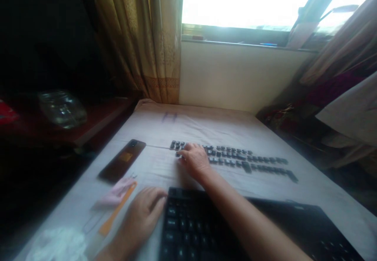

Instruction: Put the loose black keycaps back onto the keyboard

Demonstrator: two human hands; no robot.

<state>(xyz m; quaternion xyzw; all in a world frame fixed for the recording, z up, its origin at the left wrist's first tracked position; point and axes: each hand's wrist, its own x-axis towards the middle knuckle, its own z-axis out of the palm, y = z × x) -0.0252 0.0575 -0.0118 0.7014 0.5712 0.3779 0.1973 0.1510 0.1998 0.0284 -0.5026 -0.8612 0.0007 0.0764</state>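
Observation:
A black keyboard [203,206] lies in front of me, with keys at its left part and a stretch of bare dark frame to the right. My left hand [145,210] is closed at the keyboard's upper left corner, thumb and forefinger against its edge. Beyond the keyboard, loose black keycaps [235,162] are laid out in rows on the sheet. Stretched across the keyboard, my right hand [194,159] is at the left end of these rows. Its fingertips are pinched together at a dark keycap [178,154]; the hand hides some of the keycaps behind it.
On the left lie a dark phone [123,161], a pink cloth [118,190], an orange-handled tool [118,210] and a whitish crumpled item [57,245]. A dark red table [97,119] bears a clear container [63,110]. Curtain [141,37], wall and window stand behind.

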